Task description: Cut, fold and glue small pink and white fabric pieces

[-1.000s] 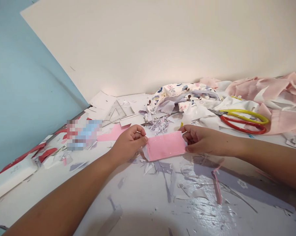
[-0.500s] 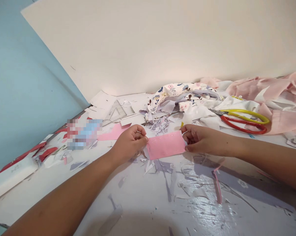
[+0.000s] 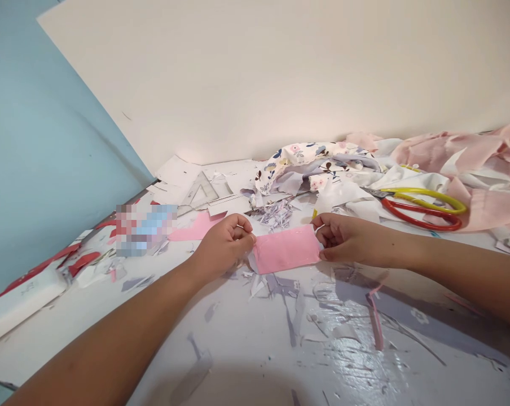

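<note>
A small pink rectangle of fabric [image 3: 285, 248] is stretched flat between both my hands, just above the white work surface [image 3: 246, 349]. My left hand [image 3: 221, 246] pinches its left edge with curled fingers. On the opposite edge, my right hand [image 3: 348, 239] is closed in a pinch. Both forearms reach in from the bottom corners of the view.
Scissors with yellow and red handles [image 3: 420, 206] lie at the right on pink cloth [image 3: 483, 163]. Floral fabric [image 3: 310, 163] is heaped behind the hands. A clear set square [image 3: 199, 193], paper sheets and many cut scraps litter the surface. A large cream board [image 3: 280, 73] leans behind.
The pink piece and both hands have risen very slightly; the grip on each end is the same.
</note>
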{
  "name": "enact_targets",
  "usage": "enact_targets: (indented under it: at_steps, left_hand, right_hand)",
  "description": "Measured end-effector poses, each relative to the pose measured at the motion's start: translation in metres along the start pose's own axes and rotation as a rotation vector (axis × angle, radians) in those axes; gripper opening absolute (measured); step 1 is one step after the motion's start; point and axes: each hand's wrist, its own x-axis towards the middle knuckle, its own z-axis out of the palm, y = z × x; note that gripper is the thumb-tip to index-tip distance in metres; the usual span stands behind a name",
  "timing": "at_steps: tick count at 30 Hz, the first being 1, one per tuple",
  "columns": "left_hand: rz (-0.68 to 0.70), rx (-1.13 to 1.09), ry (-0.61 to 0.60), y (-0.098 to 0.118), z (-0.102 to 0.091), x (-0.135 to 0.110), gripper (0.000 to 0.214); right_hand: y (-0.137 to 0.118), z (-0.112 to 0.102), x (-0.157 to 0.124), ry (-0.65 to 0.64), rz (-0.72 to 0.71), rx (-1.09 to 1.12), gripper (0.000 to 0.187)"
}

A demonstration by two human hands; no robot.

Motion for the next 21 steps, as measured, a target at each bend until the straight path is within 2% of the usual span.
enact_targets:
  at_steps: [6, 8, 12, 15, 18, 21]
  left_hand:
    - [-0.021, -0.063, -0.064, 0.001, -0.007, 0.002, 0.014]
    - [-0.011, -0.061, -0.042, 0.002, -0.010, 0.004, 0.015]
    - [0.035, -0.030, 0.083, 0.004, -0.016, 0.007, 0.022]
    - [0.086, 0.005, 0.266, 0.002, -0.023, 0.010, 0.026]
    - [0.113, 0.183, 0.406, -0.005, -0.030, 0.016, 0.025]
    - [0.126, 0.622, 0.439, -0.015, -0.033, 0.025, 0.029]
  right_hand:
    - [0.002, -0.007, 0.001, -0.041, -0.005, 0.062, 0.035]
    - [0.002, -0.007, 0.001, -0.032, 0.004, 0.051, 0.036]
    - [-0.004, -0.005, -0.001, 0.021, 0.012, -0.067, 0.039]
    - [-0.012, -0.005, -0.005, 0.080, 0.043, -0.224, 0.040]
    - [-0.018, -0.005, -0.009, 0.102, 0.061, -0.349, 0.042]
    - [-0.021, -0.007, -0.012, 0.082, 0.058, -0.417, 0.045]
